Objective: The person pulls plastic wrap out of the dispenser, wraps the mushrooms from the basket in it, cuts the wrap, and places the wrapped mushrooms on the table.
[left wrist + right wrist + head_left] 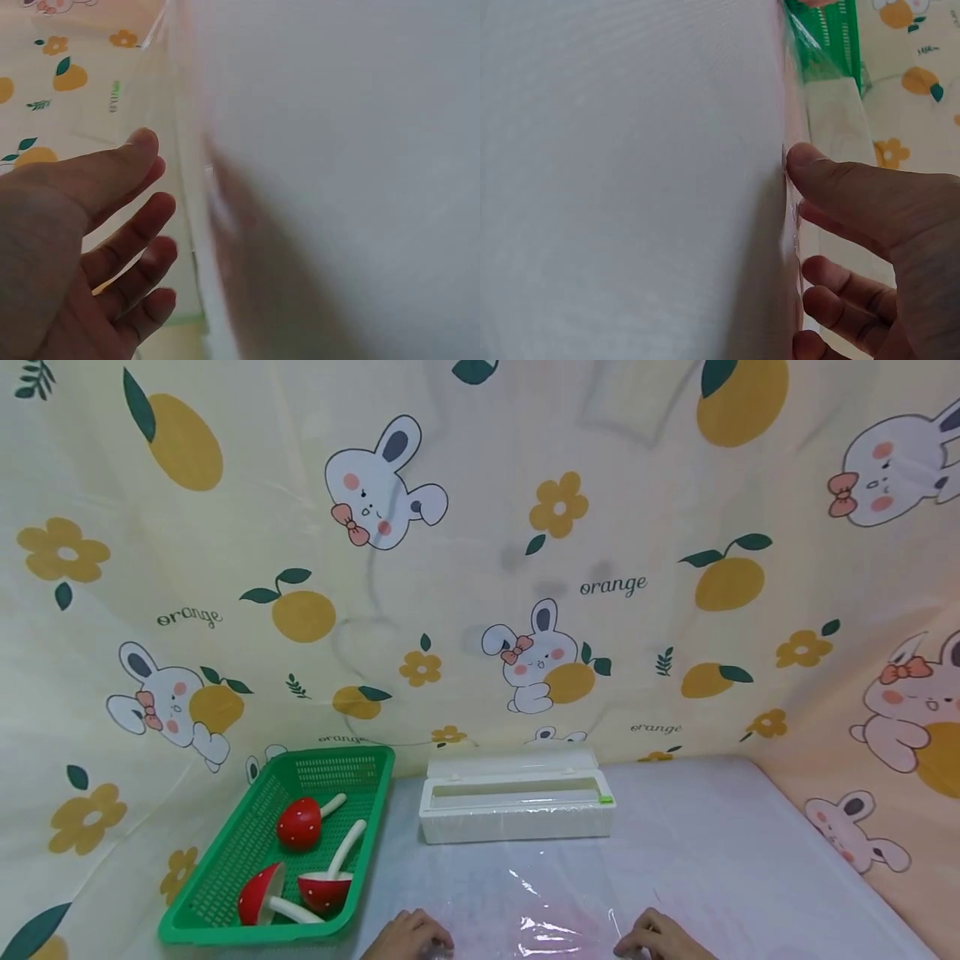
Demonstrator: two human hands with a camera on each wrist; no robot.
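A clear sheet of cling film [551,927] lies between my two hands near the front of the table, showing bright glints and creases. At its left side is my left hand [408,935]; in the left wrist view its thumb and forefinger [142,146] pinch the film's edge, the other fingers loosely bent. At the right side, my right hand [663,937] pinches the film between thumb [817,165] and forefinger. Behind them stands a white cling film box [517,827] with its lid raised and a small green piece [605,799] at its right front.
A green plastic basket [187,914] stands at the left, holding red-capped toy mushrooms [300,824] with white stems. A patterned cloth [465,543] hangs behind and along the sides of the pale table [697,843].
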